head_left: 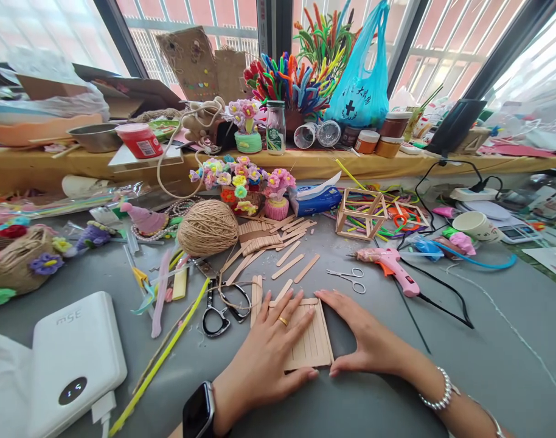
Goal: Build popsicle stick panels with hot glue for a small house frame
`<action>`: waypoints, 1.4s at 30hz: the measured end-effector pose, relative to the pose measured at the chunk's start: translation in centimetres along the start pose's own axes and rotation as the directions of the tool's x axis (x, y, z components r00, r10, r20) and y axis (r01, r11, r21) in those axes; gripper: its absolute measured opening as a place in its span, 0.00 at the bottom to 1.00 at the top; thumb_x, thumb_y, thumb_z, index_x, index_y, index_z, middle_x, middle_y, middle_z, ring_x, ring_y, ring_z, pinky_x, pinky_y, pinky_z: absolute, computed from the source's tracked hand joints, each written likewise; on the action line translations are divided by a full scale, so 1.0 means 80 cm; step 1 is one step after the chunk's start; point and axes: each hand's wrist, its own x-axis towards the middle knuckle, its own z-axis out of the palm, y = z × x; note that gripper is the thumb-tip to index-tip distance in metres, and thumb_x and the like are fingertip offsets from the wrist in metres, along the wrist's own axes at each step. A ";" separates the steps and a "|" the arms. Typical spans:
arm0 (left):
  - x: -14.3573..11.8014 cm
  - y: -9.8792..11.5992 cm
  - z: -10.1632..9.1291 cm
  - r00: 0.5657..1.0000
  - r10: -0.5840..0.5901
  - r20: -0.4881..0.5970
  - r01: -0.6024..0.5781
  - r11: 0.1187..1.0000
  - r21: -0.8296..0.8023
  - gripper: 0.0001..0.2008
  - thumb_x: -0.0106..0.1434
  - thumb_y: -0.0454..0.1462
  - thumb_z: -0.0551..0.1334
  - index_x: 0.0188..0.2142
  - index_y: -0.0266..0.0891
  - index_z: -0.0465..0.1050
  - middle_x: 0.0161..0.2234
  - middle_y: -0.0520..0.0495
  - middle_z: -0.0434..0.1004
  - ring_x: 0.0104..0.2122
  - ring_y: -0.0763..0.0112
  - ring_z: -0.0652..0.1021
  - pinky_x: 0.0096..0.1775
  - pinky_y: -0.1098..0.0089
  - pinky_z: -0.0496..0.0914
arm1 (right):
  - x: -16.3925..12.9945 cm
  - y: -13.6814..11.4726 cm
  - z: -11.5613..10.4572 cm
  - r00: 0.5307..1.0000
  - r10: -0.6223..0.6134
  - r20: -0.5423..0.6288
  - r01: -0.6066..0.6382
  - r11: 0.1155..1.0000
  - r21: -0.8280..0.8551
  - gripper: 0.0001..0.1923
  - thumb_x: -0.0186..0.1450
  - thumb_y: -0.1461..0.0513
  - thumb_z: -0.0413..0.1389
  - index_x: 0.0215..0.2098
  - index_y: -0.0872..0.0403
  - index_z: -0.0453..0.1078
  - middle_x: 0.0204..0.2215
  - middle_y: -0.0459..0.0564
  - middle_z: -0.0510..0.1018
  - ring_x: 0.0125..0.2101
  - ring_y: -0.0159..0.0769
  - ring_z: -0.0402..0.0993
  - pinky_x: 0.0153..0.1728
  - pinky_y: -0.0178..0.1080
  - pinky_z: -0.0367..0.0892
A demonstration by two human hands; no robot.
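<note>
Left hand point(266, 353) lies flat, unclenched, atop the stick panel point(312, 340) on the grey table point(488, 340), right hand point(367, 340) bracing its right edge without grasping; uneven pressure risks sliding sticks out of line, with scissors point(348, 280) and glue gun point(387, 267) just beyond.
</note>
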 end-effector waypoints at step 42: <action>0.003 0.002 -0.001 1.000 0.024 0.007 -0.024 0.999 0.026 0.34 0.58 0.50 0.52 0.60 0.41 0.42 0.61 0.42 0.43 0.59 0.52 0.46 0.55 0.46 0.43 | -0.001 0.004 0.003 0.990 -0.130 -0.051 0.124 0.987 -0.103 0.49 0.50 0.46 0.57 0.61 0.58 0.40 0.59 0.58 0.51 0.59 0.41 0.43 0.57 0.47 0.45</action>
